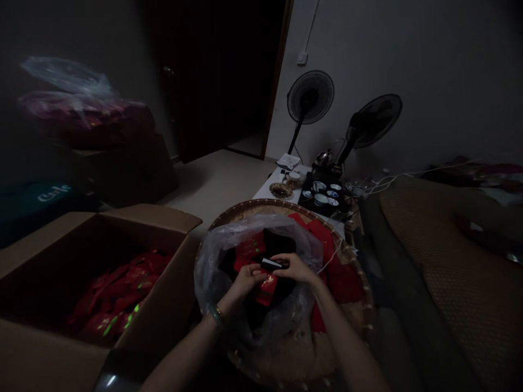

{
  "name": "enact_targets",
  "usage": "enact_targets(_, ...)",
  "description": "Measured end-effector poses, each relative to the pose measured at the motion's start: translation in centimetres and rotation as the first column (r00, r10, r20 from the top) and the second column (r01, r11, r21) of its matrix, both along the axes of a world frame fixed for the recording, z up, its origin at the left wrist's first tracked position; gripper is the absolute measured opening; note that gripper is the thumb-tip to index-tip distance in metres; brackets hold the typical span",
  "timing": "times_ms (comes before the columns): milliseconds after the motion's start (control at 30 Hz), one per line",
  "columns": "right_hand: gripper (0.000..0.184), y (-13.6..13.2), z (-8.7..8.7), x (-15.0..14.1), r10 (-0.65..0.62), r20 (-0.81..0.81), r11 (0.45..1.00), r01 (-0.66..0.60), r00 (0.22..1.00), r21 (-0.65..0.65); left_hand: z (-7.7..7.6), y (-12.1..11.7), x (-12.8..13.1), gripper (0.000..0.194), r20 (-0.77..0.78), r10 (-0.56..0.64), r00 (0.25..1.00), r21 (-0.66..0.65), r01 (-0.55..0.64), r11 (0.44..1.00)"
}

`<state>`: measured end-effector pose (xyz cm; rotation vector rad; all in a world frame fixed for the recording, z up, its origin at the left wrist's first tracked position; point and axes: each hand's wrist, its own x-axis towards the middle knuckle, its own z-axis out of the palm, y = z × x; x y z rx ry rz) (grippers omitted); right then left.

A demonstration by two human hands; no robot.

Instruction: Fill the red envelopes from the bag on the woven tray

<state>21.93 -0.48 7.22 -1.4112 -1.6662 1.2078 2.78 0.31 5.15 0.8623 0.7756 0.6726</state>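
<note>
In dim light, a small black object with a white strip (272, 264) lies between my two hands. My right hand (298, 268) is closed around its right end. My left hand (246, 280) has its fingers pinched together at the left end; a bracelet circles that wrist. Just below the fingertips is a red packet with gold print (266, 290). Another red packet (251, 246) lies behind the hands on dark items in an open clear plastic bag (208, 267). The bag sits in a round woven bamboo tray (286, 367). What kind of thing the black object is, I cannot tell.
Red pieces (341, 272) lie in the tray's right side. On the left stands an open cardboard box (151, 340) with many red packets. Beyond the tray are a low table with teacups (321, 200) and two fans (310, 98). A woven mat (457, 261) covers the right side.
</note>
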Motion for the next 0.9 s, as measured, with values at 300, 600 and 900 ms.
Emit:
enact_targets(300, 0.048, 0.0, -2.3, 3.1, -0.211, 0.303, 0.977, 0.192, 0.929, 0.091, -0.7, -0.5, -0.4, 0.051, -0.009, 0.169, 0.986, -0.014, -0.169, 0.985)
enact_targets(600, 0.035, -1.3, -4.1, -1.1, -0.399, 0.289, 0.893, 0.298, 0.87, 0.336, 0.0, -0.7, -0.7, 0.035, -0.097, 0.244, 0.965, 0.017, -0.244, 0.97)
enact_targets(900, 0.029, -2.4, -2.6, -5.9, -0.367, -0.053, 0.918, 0.37, 0.929, 0.141, -0.7, -0.9, -1.3, 0.038, 0.0, 0.262, 0.965, -0.05, -0.262, 0.964)
